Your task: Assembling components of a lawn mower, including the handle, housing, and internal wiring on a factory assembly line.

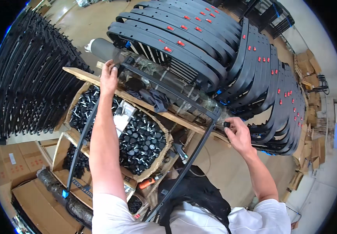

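A black metal tube frame (168, 87) spans the space before me, its two legs reaching back toward my body. My left hand (109, 78) is at its far left corner, fingers closed together; whatever they hold is hidden. At the right corner, my right hand (238, 134) pinches a small black round-headed screw foot (226, 124) between thumb and fingers, just beside the tube. Under my left forearm, an open cardboard box (167, 137) holds many similar black round-headed feet (139, 136) with metal studs. A white paper packet (122, 119) lies among them.
Curved black slatted metal panels (176, 43) with red labels stand stacked beyond the frame. More black frames (32, 78) are piled left. A wooden plank (172, 115) runs under the tube. An orange-handled tool (147, 183) lies near the box; cardboard cartons (39, 202) fill the lower left.
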Available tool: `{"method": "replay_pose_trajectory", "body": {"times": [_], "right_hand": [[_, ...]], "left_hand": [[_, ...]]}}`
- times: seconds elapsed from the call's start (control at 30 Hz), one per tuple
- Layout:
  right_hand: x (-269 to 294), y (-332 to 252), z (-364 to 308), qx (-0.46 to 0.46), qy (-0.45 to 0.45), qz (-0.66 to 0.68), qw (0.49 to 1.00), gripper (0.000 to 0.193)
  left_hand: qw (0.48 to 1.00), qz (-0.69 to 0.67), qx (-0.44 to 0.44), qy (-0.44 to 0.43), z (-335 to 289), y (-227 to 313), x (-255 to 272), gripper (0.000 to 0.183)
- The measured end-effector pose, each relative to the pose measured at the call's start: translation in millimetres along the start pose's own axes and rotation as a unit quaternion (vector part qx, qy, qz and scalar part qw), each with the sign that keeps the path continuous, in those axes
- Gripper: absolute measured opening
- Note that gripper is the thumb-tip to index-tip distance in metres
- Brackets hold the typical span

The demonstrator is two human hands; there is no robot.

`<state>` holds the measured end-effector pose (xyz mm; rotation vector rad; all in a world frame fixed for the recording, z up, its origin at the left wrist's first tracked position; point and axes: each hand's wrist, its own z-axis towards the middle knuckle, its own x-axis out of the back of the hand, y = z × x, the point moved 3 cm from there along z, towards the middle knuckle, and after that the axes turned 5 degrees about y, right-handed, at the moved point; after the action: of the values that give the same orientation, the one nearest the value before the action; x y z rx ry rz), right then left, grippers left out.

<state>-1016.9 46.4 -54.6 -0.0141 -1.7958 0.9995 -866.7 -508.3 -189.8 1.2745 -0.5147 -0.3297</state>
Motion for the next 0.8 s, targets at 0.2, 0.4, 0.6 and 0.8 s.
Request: {"method": "replay_pose_trajectory", "body": {"times": [0.2, 0.4, 0.6, 0.8], "right_hand": [[-0.3, 0.8, 4.0, 0.061, -0.016, -0.025, 0.998, 0.032], [-25.9, -19.2, 9.5, 0.144, -0.079, -0.028, 0.986, 0.03], [-23.4, -25.5, 13.9, 0.109, -0.103, -0.17, 0.974, 0.029], [-34.2, -41.2, 25.8, 0.153, -0.042, -0.217, 0.963, 0.032]], "left_hand": [[0.987, 0.158, 0.033, 0.024, -8.2, 23.0, -24.3, 0.029], [0.995, 0.085, -0.033, 0.041, -5.8, 10.2, 1.6, 0.028], [0.986, 0.161, 0.04, 0.034, -14.3, 30.4, -16.4, 0.028], [0.989, 0.142, 0.007, 0.036, -15.5, 24.2, -1.5, 0.029]]}}
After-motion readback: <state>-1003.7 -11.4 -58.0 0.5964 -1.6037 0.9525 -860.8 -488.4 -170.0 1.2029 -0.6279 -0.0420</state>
